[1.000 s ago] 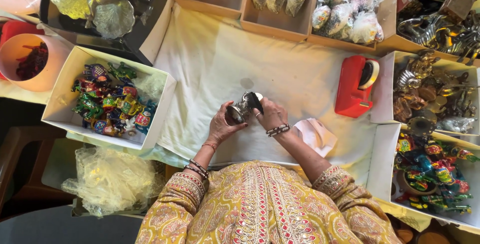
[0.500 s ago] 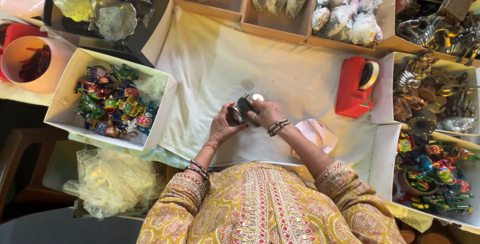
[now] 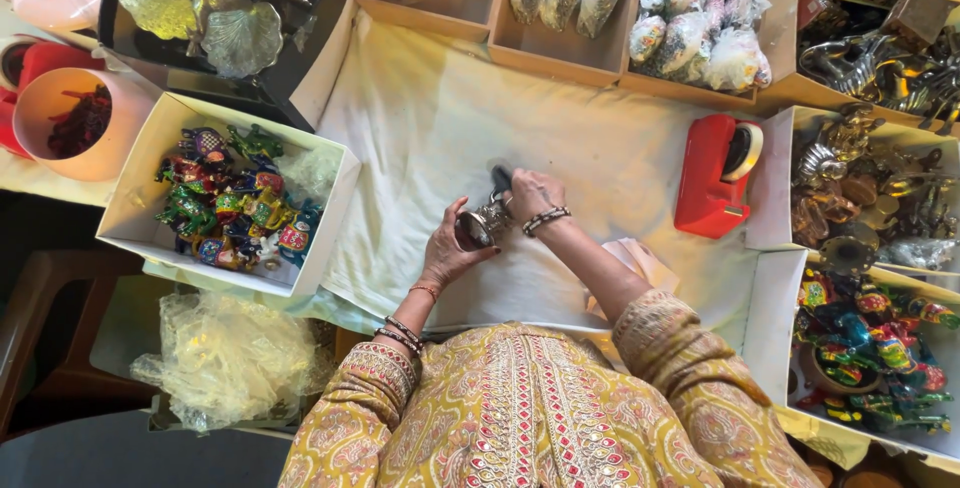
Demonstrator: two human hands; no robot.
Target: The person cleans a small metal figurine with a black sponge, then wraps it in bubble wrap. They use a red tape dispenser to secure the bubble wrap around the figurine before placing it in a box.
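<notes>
Hands [image 3: 500, 223] hold metal figurine [image 3: 483, 224] over open cloth [image 3: 430, 128].

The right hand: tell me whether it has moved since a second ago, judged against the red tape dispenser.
Barely. The right hand stays on the small metal piece over the white cloth, about as far left of the red tape dispenser as before.

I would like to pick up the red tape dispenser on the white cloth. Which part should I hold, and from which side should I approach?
Grip the red tape dispenser across its long flat sides, near the middle of the body, coming down from above. It lies apart from other things on the white cloth, so both sides seem free. Probably avoid the end with the tape roll, where the shape is rounded.
</notes>
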